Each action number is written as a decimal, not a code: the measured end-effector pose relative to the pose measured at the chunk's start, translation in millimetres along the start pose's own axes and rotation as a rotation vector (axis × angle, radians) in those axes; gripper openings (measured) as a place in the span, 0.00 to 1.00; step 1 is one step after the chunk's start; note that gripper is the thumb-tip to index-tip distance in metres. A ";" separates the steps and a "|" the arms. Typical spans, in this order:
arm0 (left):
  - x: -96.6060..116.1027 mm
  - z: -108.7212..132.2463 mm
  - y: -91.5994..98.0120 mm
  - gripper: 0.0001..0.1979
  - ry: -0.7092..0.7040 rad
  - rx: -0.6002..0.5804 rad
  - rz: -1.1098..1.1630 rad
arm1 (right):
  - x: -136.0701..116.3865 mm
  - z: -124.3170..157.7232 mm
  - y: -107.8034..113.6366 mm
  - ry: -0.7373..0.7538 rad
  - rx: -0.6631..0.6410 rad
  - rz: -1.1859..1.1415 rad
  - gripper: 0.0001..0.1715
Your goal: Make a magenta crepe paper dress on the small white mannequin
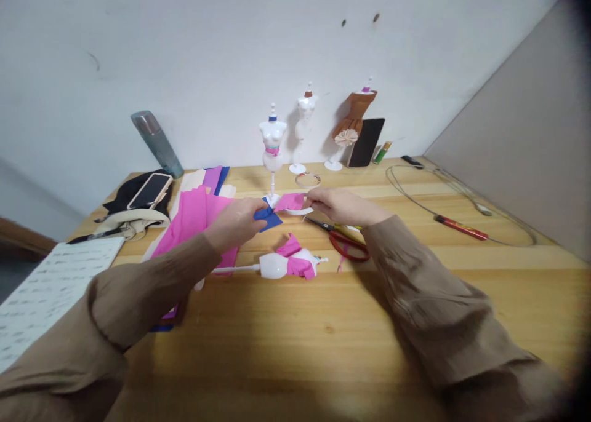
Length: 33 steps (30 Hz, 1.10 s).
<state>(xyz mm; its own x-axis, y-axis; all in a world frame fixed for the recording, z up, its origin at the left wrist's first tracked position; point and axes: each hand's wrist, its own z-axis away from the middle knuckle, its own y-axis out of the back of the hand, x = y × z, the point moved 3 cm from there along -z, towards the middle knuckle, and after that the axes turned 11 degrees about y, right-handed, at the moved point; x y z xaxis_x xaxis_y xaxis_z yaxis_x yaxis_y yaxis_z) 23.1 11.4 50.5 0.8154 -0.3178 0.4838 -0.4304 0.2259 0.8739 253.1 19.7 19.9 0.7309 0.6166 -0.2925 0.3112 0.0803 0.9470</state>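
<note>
My left hand (240, 221) is closed, thumb and fingers pinching a dark blue piece of fabric or crepe paper (271, 221) beside the base of a white mini dress form (272, 139). That form stands upright, with a blue neck band and a pink waist band. To the right, my right hand (336, 203) is closed at the end of a curved white object (300, 212) and a pink piece (290, 201); what its fingertips grip is unclear. Nearer me, another dress form (273, 266) lies on its side, partly wrapped in pink.
Red-handled scissors (349, 247) lie below my right hand. Pink sheets (189, 222) are stacked left, near a phone (150, 191) and a printed page (60, 286). Two dress forms, one bare (306, 107) and one brown-dressed (360, 109), stand behind. A cable (401, 194) loops at right.
</note>
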 end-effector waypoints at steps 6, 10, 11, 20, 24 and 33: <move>-8.7 -18.5 -15.2 0.13 -0.120 0.078 0.019 | -35.9 -0.1 14.1 0.235 0.086 -0.149 0.13; -17.1 -18.2 -8.3 0.11 -0.036 0.106 -0.280 | -30.5 -1.9 12.0 0.172 0.111 -0.152 0.11; -20.6 -17.1 -5.6 0.12 0.004 0.103 -0.333 | -27.7 -1.9 11.8 0.134 0.111 -0.156 0.11; -16.3 1.9 6.1 0.21 0.143 0.092 -0.413 | -29.6 -3.6 11.8 -0.148 0.241 -0.401 0.10; 10.4 18.7 2.2 0.11 0.082 0.168 -0.230 | -39.8 -2.7 15.4 -0.196 0.368 -0.437 0.12; 24.8 25.5 -11.0 0.09 -0.141 0.394 0.027 | -65.7 4.8 27.3 -0.156 0.448 -0.389 0.13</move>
<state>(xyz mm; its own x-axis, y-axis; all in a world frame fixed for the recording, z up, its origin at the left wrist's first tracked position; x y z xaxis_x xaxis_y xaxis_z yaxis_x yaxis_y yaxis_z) 38.1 -22.5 54.2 0.7527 -0.4458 0.4844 -0.5882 -0.1250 0.7990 216.5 -22.4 64.3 0.5826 0.4833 -0.6535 0.7732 -0.0819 0.6288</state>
